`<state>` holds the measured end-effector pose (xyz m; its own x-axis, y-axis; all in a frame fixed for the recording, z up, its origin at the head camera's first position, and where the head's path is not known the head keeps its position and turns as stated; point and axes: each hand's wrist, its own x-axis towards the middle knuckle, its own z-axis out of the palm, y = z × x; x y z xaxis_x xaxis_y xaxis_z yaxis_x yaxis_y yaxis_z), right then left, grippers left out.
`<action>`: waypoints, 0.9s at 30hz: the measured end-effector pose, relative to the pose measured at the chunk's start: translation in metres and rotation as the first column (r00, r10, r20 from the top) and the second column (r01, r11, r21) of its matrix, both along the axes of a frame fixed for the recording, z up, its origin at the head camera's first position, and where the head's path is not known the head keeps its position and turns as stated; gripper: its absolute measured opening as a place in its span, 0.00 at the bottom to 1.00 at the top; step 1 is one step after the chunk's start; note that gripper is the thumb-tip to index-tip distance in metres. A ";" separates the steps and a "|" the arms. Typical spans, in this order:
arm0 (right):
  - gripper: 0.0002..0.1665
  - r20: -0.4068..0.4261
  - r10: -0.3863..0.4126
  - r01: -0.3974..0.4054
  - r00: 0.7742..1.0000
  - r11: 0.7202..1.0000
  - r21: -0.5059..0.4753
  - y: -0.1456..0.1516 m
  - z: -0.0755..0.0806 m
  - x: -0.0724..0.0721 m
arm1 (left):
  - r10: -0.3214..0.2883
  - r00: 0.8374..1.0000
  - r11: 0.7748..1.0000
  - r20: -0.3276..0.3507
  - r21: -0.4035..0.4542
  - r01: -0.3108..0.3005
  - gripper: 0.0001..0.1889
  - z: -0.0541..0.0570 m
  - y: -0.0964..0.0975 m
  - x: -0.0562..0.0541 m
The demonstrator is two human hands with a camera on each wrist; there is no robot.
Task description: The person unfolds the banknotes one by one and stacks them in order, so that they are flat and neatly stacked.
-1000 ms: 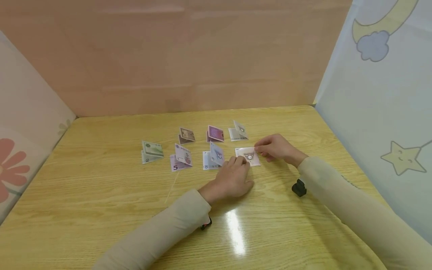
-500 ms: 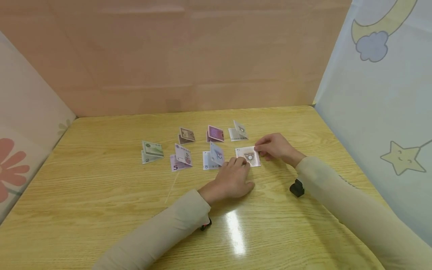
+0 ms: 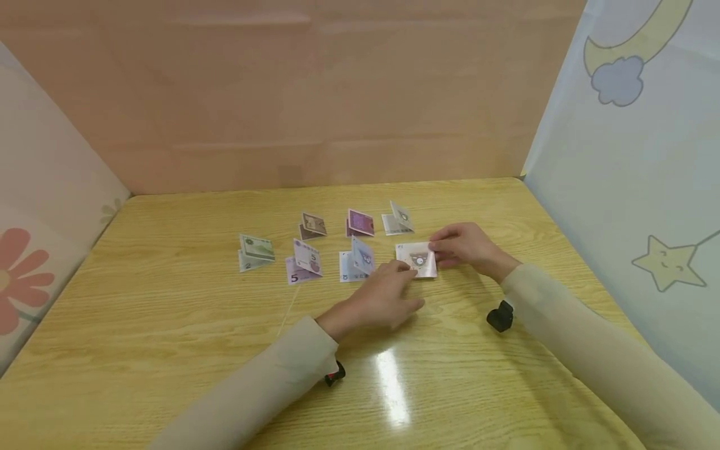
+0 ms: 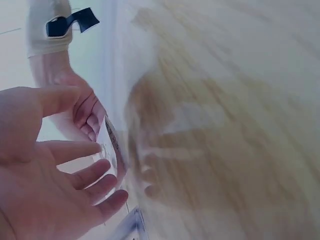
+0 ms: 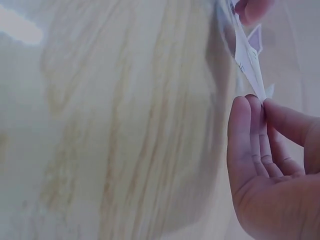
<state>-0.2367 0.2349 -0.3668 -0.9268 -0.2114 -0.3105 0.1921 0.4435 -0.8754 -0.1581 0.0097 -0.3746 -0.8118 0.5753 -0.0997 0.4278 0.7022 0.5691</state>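
A pale play banknote (image 3: 419,257) with a cartoon figure lies in the front row, at its right end. My right hand (image 3: 465,247) pinches its right edge between thumb and fingers; the right wrist view shows the banknote (image 5: 248,62) folded, its layers meeting at the thumb. My left hand (image 3: 382,297) is at the banknote's lower left corner. Its fingers (image 4: 87,177) are extended and spread in the left wrist view, the thumb apart from them. To the left of it stands a folded blue banknote (image 3: 356,265), partly overlapped by the left hand in the head view.
A purple 5 banknote (image 3: 304,265) and a green one (image 3: 255,253) stand half folded further left. Behind are a brown (image 3: 312,226), a magenta (image 3: 360,223) and a grey banknote (image 3: 398,220). Walls enclose the wooden table (image 3: 140,300) at back and sides.
My left hand has drawn back slightly to the left and its fingers have loosened from the banknote. The right hand keeps its pinch on the right edge. The other banknotes stay in place.
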 end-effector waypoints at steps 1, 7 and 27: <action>0.21 -0.002 0.000 0.000 1.000 1.000 -0.017 0.001 0.001 0.001 | 0.009 1.000 0.999 0.008 0.037 -0.009 0.31 0.001 -0.002 0.001; 0.22 -0.020 -0.013 0.011 1.000 0.995 -0.098 0.005 0.007 0.011 | 0.111 0.993 0.958 0.041 0.262 -0.118 0.25 0.010 -0.019 0.011; 0.10 -0.063 0.057 -0.073 0.996 0.952 -0.297 -0.021 0.025 0.059 | 0.223 0.895 0.680 0.386 0.596 -0.426 0.18 0.014 -0.075 0.016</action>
